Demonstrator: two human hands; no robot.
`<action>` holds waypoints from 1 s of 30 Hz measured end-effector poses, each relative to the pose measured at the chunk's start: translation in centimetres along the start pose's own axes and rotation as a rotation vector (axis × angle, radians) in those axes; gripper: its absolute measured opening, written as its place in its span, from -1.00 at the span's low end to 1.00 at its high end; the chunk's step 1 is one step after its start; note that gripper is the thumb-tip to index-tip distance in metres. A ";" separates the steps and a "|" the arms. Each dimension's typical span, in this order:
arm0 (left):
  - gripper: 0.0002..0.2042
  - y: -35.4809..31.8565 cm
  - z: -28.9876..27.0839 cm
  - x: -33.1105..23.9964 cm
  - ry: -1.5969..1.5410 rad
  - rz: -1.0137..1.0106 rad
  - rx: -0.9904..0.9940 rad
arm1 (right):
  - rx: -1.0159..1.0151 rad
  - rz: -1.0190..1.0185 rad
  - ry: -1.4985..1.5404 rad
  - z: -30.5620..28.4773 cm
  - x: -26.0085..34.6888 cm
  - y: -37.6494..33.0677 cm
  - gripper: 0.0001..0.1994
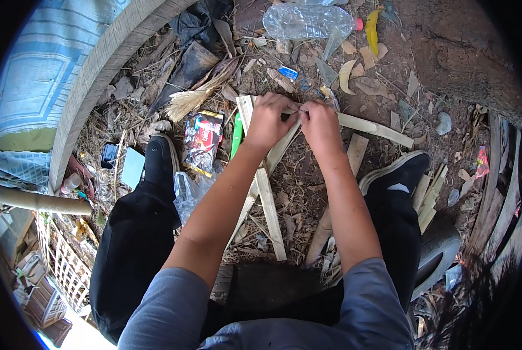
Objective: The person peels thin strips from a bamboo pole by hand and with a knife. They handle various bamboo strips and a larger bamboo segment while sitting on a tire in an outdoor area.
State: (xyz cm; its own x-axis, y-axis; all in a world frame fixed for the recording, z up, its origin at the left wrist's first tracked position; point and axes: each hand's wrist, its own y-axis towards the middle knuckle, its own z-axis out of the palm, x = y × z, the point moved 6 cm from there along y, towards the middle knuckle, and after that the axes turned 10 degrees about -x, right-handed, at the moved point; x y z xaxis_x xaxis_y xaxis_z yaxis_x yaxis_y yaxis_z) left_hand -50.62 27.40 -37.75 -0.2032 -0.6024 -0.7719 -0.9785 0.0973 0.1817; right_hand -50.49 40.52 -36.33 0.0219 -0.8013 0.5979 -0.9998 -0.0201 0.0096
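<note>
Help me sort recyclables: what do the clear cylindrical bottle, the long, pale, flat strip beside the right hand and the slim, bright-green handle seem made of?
Clear cylindrical bottle: thin, glossy plastic; see-through, with highlights.
Long, pale, flat strip: likely unfinished bamboo or wood; matte, straw-coloured.
Slim, bright-green handle: probably smooth plastic; even colour.

You wear a grey-blue shirt with plain short sleeves, leaving your forearms, left hand and right hand bare. Your trousers are black, and your shoes are dark, with a pale sole edge along the side. A small whitish patch shows near your right ankle.
</note>
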 end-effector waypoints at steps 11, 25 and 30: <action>-0.83 -0.9 -0.3 -0.3 -0.010 -0.026 -0.113 | 0.019 -0.158 -0.032 0.0 0.2 -0.7 -0.90; -0.75 -0.7 0.0 -0.6 0.046 -0.016 -0.124 | 0.067 -0.336 -0.553 1.5 1.2 -0.6 -0.90; -0.77 -0.6 -0.1 -0.2 0.068 -0.024 -0.116 | 0.176 -0.319 -0.563 1.4 1.4 0.4 -0.91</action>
State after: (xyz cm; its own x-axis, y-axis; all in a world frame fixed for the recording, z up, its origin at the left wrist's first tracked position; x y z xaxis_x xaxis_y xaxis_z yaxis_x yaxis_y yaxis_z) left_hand -49.93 27.39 -37.60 -0.1727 -0.6561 -0.7346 -0.9719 -0.0078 0.2354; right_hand -50.89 38.56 -36.66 0.3632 -0.9285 0.0778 -0.9292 -0.3671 -0.0426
